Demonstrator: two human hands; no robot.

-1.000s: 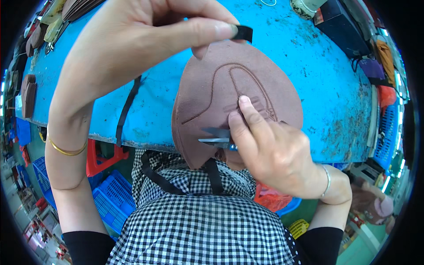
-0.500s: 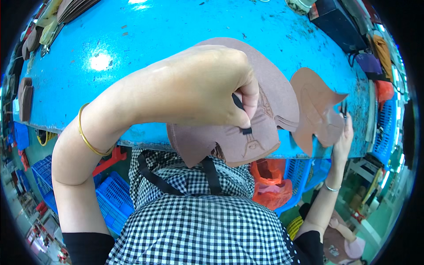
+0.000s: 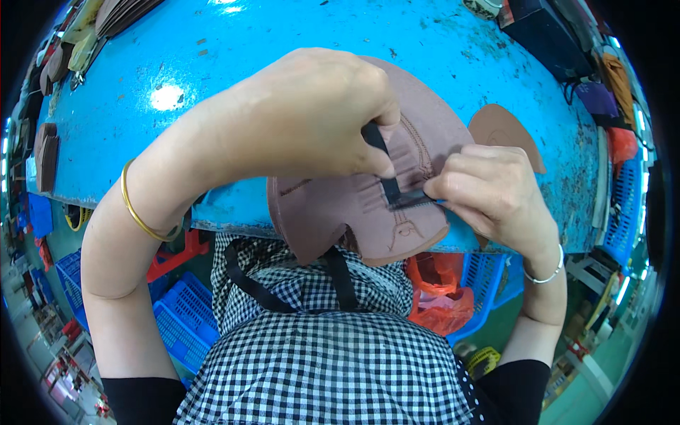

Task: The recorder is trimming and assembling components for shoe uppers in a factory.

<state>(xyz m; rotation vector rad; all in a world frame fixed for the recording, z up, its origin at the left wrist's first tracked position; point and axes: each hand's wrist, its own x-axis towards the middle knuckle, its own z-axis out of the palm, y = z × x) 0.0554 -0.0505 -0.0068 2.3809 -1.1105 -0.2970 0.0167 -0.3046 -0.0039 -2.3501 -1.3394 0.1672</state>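
A stack of brownish-mauve leather shoe-upper pieces [image 3: 319, 212], stitched in places, lies at the table's near edge. Above it, my left hand [image 3: 319, 113] pinches a black elastic strip [image 3: 390, 190], whose lower end reaches the top piece beside its stitching. From the right comes my right hand [image 3: 496, 191], closed around small dark snips [image 3: 412, 200]. Their blades lie at the strip's lower end; whether they have cut through I cannot tell. Behind the right hand rests a tan leather piece [image 3: 506, 127], partly covered by that hand.
The blue table [image 3: 234, 64] carries further stacked brown pieces [image 3: 47, 157] at its left edge. A dark box [image 3: 545, 39] stands at the far right. Below the near edge are blue crates [image 3: 185, 312] and an orange-red plastic bag [image 3: 443, 301].
My right hand has left the tan piece and swung left, bringing the snips to the strip. My left hand has lifted slightly, and more of the strip shows.
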